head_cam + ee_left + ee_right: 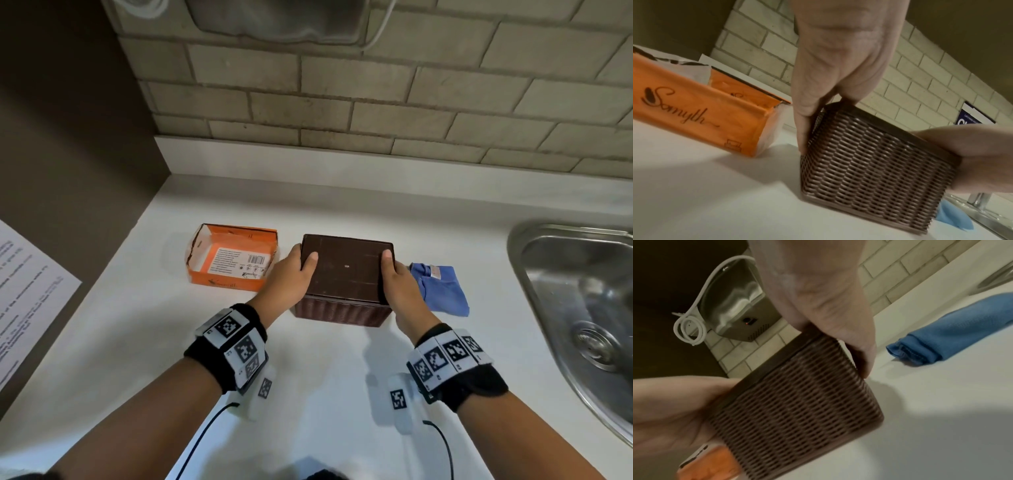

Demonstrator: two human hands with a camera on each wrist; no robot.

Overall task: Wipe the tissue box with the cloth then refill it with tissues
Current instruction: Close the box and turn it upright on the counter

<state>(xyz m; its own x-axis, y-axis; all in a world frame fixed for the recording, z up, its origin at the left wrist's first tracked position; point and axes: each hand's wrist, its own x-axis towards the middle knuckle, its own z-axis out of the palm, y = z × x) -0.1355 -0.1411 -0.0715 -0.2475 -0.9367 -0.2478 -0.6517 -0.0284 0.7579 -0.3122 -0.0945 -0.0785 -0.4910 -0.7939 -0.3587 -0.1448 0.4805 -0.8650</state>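
Observation:
A brown woven tissue box (346, 277) stands on the white counter (308, 377), its flat dark panel facing up. My left hand (291, 274) grips its left side, thumb on the top panel. My right hand (400, 284) grips its right side, thumb on top too. The woven wall shows close in the left wrist view (875, 165) and the right wrist view (797, 402). A folded blue cloth (440, 289) lies on the counter just right of the box, also seen in the right wrist view (953, 331). An opened orange tissue carton (233, 257) sits left of the box.
A steel sink (582, 301) is set into the counter at the right. A brick-tiled wall (376, 102) runs behind, with a metal hand dryer (735, 308) and white cable mounted on it. A printed paper sheet (27, 294) hangs at the far left.

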